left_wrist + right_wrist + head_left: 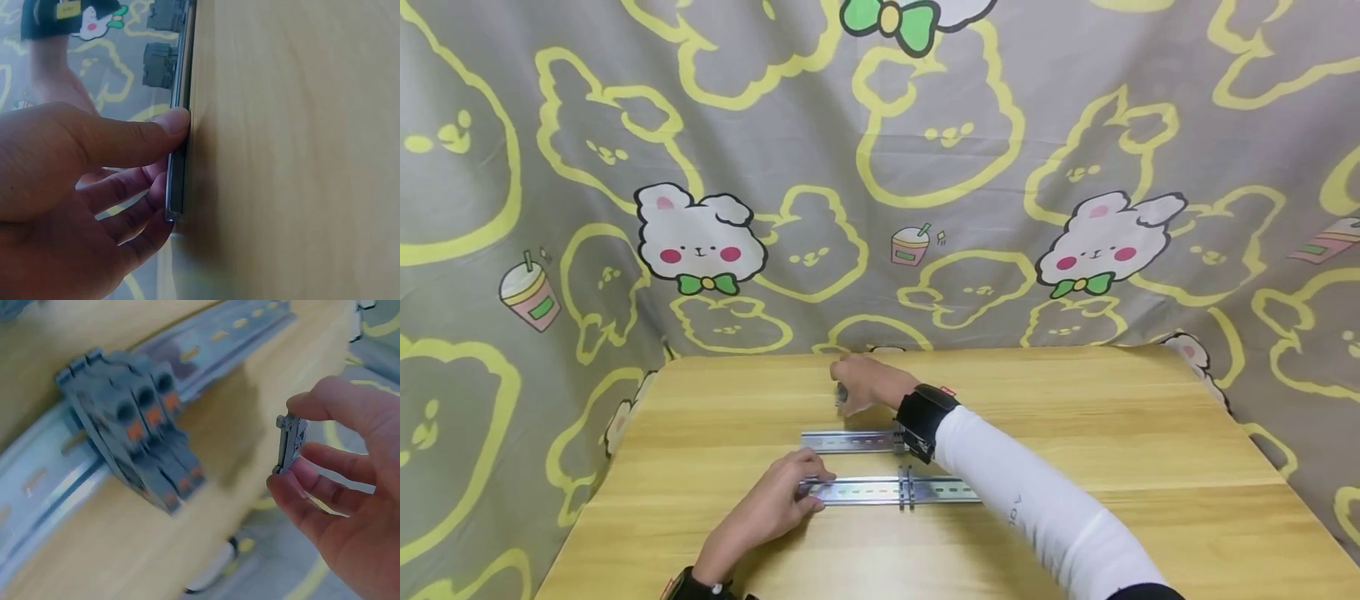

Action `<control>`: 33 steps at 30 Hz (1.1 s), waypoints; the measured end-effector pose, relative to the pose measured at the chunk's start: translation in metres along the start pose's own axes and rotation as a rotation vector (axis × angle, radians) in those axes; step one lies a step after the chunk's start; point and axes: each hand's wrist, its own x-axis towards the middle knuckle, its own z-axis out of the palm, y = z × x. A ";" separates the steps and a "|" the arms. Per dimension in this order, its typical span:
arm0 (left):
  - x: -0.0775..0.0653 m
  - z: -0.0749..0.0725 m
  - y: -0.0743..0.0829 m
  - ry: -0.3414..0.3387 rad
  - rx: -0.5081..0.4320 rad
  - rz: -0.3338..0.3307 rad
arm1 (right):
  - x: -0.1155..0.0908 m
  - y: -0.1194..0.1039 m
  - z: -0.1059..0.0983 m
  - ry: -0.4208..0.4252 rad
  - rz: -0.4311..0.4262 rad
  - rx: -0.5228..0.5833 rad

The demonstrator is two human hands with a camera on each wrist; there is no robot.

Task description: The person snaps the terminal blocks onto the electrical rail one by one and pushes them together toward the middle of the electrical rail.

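Note:
Two slotted metal DIN rails lie across the wooden table, one behind the other. My left hand (782, 492) grips the left end of the nearer rail (865, 492), thumb on one long edge and fingers on the other. Dark grey clips (159, 64) sit on that rail. Beyond the farther rail (846, 442), my right hand (868, 385) pinches a small grey DIN-rail clip (289, 444) between thumb and fingertips, held apart from the rail. Three grey terminal blocks (134, 419) with orange tabs stand side by side on a rail in the right wrist view.
The wooden table (1112, 417) reaches back to a grey curtain (820, 150) printed with yellow outlines and white rabbits. The right forearm's white sleeve (1037, 500) crosses over the right part of the rails and hides some of them.

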 end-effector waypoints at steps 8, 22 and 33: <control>-0.002 0.003 -0.001 0.001 -0.017 0.000 | -0.051 -0.003 -0.024 0.168 -0.057 0.069; -0.002 0.002 -0.001 0.005 -0.016 -0.016 | -0.182 0.012 -0.005 0.337 -0.045 0.316; -0.003 0.000 -0.002 0.008 -0.007 -0.022 | -0.232 0.050 0.033 0.329 0.080 0.447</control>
